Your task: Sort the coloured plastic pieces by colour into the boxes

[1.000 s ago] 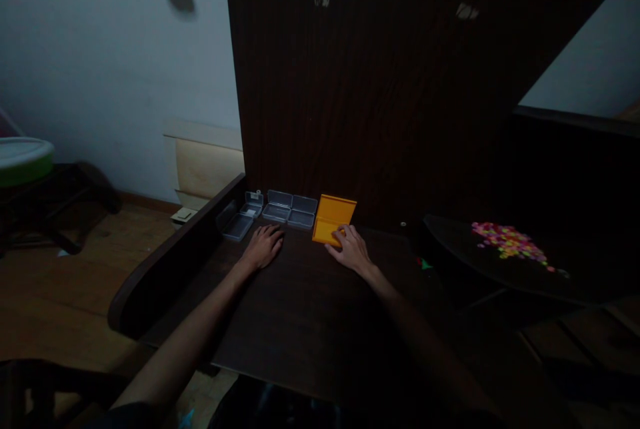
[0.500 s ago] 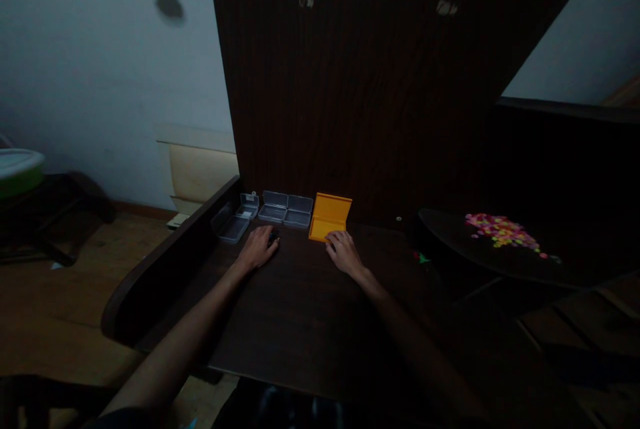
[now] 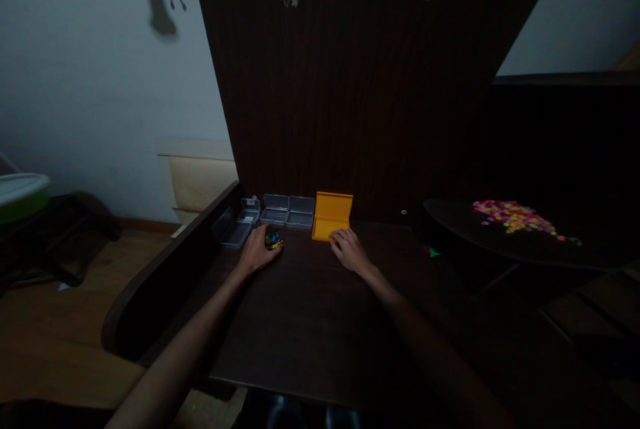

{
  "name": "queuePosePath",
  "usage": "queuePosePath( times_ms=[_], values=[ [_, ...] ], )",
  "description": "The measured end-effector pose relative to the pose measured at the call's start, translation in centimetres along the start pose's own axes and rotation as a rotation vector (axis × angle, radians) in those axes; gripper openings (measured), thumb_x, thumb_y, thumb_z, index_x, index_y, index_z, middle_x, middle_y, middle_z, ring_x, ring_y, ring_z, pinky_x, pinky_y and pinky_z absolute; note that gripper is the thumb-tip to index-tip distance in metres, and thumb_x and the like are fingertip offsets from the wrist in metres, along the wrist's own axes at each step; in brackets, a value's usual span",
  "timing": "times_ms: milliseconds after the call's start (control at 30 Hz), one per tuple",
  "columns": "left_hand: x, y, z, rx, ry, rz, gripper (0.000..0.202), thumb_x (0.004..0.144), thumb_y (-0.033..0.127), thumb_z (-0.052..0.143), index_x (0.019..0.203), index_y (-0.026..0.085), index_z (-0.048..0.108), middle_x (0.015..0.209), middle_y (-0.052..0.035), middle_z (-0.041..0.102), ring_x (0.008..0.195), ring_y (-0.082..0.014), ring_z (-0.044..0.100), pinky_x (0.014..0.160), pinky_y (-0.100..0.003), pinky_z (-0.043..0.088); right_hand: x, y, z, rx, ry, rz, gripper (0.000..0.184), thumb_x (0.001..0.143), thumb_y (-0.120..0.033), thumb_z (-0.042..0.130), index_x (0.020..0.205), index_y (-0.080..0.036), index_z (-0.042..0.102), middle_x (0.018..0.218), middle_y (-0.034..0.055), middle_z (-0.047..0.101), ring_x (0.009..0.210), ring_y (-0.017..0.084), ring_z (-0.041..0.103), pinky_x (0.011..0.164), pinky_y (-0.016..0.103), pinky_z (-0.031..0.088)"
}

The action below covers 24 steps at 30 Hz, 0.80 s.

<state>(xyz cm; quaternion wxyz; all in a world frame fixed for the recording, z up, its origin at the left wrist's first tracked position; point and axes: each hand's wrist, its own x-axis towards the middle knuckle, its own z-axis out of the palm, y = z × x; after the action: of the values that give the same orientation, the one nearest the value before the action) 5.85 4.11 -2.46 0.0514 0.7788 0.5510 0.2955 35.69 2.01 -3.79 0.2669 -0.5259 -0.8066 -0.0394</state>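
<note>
My left hand (image 3: pixel 257 250) rests on the dark desk, thumb and fingers apart and cupped beside a small heap of green, blue and yellow pieces (image 3: pixel 273 239), too small to name. My right hand (image 3: pixel 349 251) has its fingers bent over the front edge of an orange box (image 3: pixel 334 205), gripping it there. This box stands with its lid raised, and nothing shows inside. Left of it are clear plastic boxes (image 3: pixel 301 219) with lids up, and another clear box (image 3: pixel 235 234) lies just beyond my left hand.
A raised side board (image 3: pixel 165 275) borders the desk (image 3: pixel 295 329) on the left. To the right, a dark curved shelf (image 3: pixel 450 222) carries a scattered pile of pink and yellow bits (image 3: pixel 517 217). A green and red scrap (image 3: pixel 431 251) lies near it. A tall dark panel (image 3: pixel 350 95) stands behind.
My left hand has opened outward, so the small coloured heap beside it now shows. The right hand stays at the orange box's front edge. The view has shifted slightly.
</note>
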Motion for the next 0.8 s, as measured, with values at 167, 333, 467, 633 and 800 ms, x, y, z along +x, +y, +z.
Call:
queuePosePath(
  times_ms=[167, 333, 467, 633, 800],
  values=[
    [0.3, 0.3, 0.2, 0.096, -0.141, 0.133, 0.054, 0.087, 0.046, 0.049, 0.135, 0.021, 0.048, 0.139, -0.0109, 0.051, 0.128, -0.0299, 0.046, 0.108, -0.049, 0.036, 0.0, 0.0, 0.1, 0.004, 0.01, -0.003, 0.022, 0.09, -0.019, 0.047, 0.102, -0.016, 0.066, 0.105, 0.01, 0.067, 0.101, 0.022, 0.057, 0.098, 0.039, 0.039],
    [0.8, 0.2, 0.5, 0.135, -0.195, 0.122, 0.044, 0.092, 0.044, 0.04, 0.125, 0.021, 0.058, 0.138, -0.0099, 0.053, 0.132, -0.0298, 0.044, 0.11, -0.052, 0.032, -0.2, -0.1, 0.0, 0.019, 0.021, 0.001, 0.024, 0.089, -0.018, 0.048, 0.106, -0.016, 0.064, 0.107, 0.0105, 0.068, 0.103, 0.022, 0.058, 0.101, 0.041, 0.037],
    [1.0, 0.5, 0.3, 0.125, -0.149, 0.121, 0.044, 0.09, 0.043, 0.043, 0.124, 0.019, 0.058, 0.13, -0.011, 0.06, 0.124, -0.026, 0.052, 0.105, -0.042, 0.041, -0.2, -0.2, 0.0, 0.024, 0.019, 0.047, 0.029, 0.089, -0.019, 0.049, 0.114, -0.015, 0.061, 0.112, 0.012, 0.066, 0.106, 0.023, 0.059, 0.107, 0.047, 0.032],
    [1.1, 1.3, 0.3, 0.15, -0.082, 0.039, 0.052, 0.085, 0.052, 0.051, 0.124, 0.018, 0.057, 0.122, -0.0129, 0.064, 0.115, -0.0284, 0.059, 0.098, -0.042, 0.046, -0.2, -0.2, 0.1, 0.04, 0.017, 0.059, 0.032, 0.089, -0.02, 0.049, 0.119, -0.015, 0.058, 0.115, 0.0127, 0.065, 0.108, 0.023, 0.058, 0.109, 0.048, 0.029],
    [1.4, 1.7, 0.6, 0.16, -0.067, 0.024, 0.033, 0.088, 0.041, 0.049, 0.107, 0.019, 0.065, 0.113, -0.0116, 0.068, 0.109, -0.0277, 0.062, 0.096, -0.04, 0.048, -0.2, -0.3, 0.0, 0.041, 0.037, 0.045, 0.029, 0.088, -0.02, 0.049, 0.115, -0.016, 0.06, 0.112, 0.0117, 0.066, 0.106, 0.023, 0.059, 0.11, 0.05, 0.027]
  ],
)
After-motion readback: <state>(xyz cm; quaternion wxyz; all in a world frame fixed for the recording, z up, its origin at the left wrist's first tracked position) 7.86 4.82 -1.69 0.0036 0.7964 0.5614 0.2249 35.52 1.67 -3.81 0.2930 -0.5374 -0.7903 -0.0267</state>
